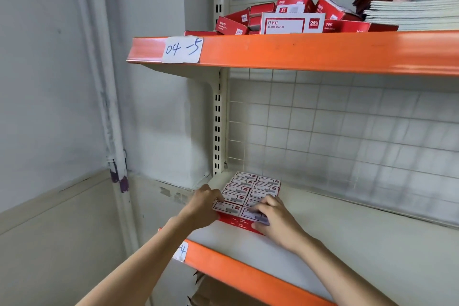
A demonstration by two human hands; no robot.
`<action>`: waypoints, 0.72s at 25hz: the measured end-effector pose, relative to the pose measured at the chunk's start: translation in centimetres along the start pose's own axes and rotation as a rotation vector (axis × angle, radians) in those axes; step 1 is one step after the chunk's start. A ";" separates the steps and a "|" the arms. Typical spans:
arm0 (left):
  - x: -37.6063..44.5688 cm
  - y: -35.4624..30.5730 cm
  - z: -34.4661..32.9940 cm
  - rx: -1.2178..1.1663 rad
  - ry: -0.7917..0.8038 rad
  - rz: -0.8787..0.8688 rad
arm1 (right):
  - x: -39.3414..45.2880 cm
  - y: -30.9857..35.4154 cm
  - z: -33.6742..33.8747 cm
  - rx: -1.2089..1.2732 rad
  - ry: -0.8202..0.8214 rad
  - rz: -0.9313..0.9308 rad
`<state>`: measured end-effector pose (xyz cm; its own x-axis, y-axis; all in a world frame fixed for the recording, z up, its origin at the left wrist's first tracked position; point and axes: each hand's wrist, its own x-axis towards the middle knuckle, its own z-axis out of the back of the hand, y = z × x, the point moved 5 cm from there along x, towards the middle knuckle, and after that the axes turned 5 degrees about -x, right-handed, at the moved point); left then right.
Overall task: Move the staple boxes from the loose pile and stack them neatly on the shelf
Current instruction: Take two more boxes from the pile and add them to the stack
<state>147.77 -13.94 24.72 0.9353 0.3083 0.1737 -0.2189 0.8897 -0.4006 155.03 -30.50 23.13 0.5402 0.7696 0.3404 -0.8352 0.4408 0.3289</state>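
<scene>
Two bare forearms are showing in the head view, entering from the bottom edge, and no sleeve, watch, bracelet or glove is covering any part of them that the frame is showing. The left hand (202, 206) and the right hand (274, 221) are both uncovered too, and no ring is showing on the fingers (260, 207) that are visible. The fingernails are looking short and plain where they are showing, though the picture is a little too soft there for saying more about them.
</scene>
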 end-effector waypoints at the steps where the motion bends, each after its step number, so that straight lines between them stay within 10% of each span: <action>1: 0.0 -0.5 0.2 0.047 0.008 -0.009 | -0.1 0.0 0.2 -0.012 -0.004 0.002; 18: -1.4 -24.3 -9.2 0.077 0.253 -0.484 | -17.3 -9.8 11.6 -0.379 0.030 -0.279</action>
<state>154.33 -39.06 25.91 0.9698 -0.2243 0.0959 0.2419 0.9347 -0.2603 155.06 -53.53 24.21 0.7508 0.6084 0.2570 -0.6403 0.7660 0.0571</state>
